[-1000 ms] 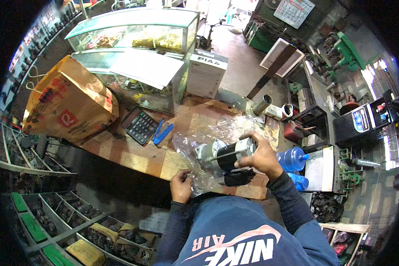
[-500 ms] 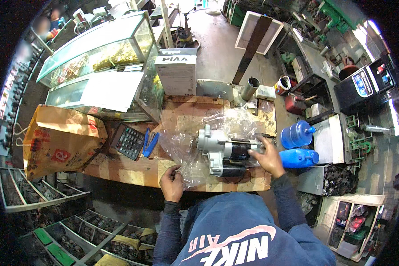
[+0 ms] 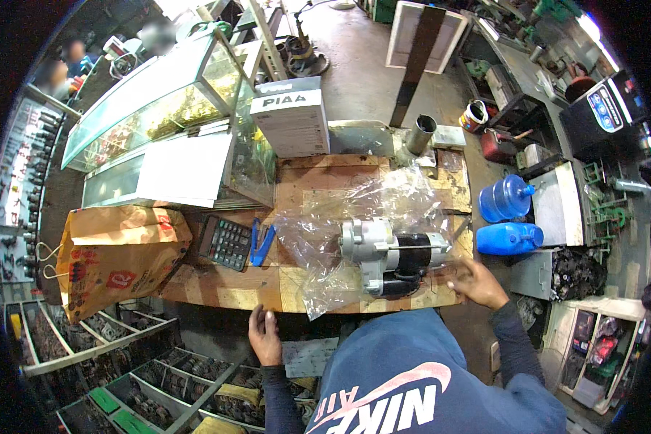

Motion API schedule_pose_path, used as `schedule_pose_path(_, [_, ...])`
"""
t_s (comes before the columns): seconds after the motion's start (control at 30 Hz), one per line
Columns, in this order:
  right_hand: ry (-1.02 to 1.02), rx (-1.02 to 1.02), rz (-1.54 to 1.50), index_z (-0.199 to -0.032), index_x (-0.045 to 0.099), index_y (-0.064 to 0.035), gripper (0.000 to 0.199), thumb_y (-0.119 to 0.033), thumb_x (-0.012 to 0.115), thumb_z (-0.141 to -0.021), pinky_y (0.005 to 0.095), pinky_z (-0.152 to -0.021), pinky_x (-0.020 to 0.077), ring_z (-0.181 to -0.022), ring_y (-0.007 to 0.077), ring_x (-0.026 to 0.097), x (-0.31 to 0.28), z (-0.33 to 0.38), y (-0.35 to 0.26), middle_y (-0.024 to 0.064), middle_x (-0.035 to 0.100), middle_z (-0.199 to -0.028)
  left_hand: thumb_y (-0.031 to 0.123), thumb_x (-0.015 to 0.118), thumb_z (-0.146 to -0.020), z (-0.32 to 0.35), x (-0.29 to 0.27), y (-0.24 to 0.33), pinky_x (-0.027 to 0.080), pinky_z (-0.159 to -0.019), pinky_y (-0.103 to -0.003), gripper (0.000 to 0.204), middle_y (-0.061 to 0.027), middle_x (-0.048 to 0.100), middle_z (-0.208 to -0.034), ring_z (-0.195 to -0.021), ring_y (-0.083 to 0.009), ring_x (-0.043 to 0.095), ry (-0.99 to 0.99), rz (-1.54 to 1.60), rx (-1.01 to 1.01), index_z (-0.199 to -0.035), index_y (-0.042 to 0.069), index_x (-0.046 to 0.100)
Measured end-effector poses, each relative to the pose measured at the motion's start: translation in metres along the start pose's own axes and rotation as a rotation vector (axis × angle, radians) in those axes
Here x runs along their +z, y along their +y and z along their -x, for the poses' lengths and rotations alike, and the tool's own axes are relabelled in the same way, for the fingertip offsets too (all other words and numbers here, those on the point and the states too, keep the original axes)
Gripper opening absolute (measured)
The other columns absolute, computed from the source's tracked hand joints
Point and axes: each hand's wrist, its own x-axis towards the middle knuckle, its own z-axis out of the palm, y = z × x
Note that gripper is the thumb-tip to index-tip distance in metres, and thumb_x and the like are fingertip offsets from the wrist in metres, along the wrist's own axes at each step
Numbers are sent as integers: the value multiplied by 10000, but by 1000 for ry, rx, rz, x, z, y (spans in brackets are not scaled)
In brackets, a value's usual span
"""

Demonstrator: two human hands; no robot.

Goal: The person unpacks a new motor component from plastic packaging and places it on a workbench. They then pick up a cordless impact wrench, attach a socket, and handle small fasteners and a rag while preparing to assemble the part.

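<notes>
A silver and black starter motor [image 3: 394, 254] lies on its side on a sheet of clear plastic [image 3: 325, 286], on the wooden tabletop [image 3: 224, 286]. Just off the motor's right end is my right hand [image 3: 481, 284], open, its thumb and fingers apart and nothing in them. My left hand [image 3: 265, 335] hangs in front of the table's near edge, left of the plastic, with loosely stretched fingers and nothing held. To the left on the table are a black calculator [image 3: 226, 242] and a blue tool with two long arms [image 3: 262, 242].
A brown paper bag [image 3: 123, 253] stands at the table's left. Behind are a glass display case [image 3: 159, 94], a tall box [image 3: 293, 123] and a metal cylinder [image 3: 421, 134]. Blue jugs [image 3: 510, 239] stand to the right; parts bins [image 3: 145, 387] sit low at left.
My right hand has drawn off the starter motor, toward me and to the right. My left hand has come back from the plastic past the table edge, fingers less curled. The view has shifted slightly.
</notes>
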Motion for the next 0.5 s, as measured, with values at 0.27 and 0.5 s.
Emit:
schedule_pose_path(0.27, [-567, 426, 650, -1024, 754, -73, 197, -227, 714, -907, 436, -696, 592, -808, 226, 716, 35, 13, 255, 95, 750, -952, 543, 668, -928, 106, -35, -307, 537, -796, -419, 761, -165, 660, -1140, -1130, -281, 596, -127, -373, -598, -1445, 13, 493])
schedule_pose_path(0.5, [-726, 316, 386, -1178, 701, -20, 511, -432, 470, -983, 458, -924, 518, -1092, 427, 653, 118, -10, 341, 283, 661, -1216, 526, 631, -947, 123, -25, -282, 536, -808, -428, 684, -157, 665, -1148, -1095, -284, 616, -203, -396, -610, -1401, 25, 526])
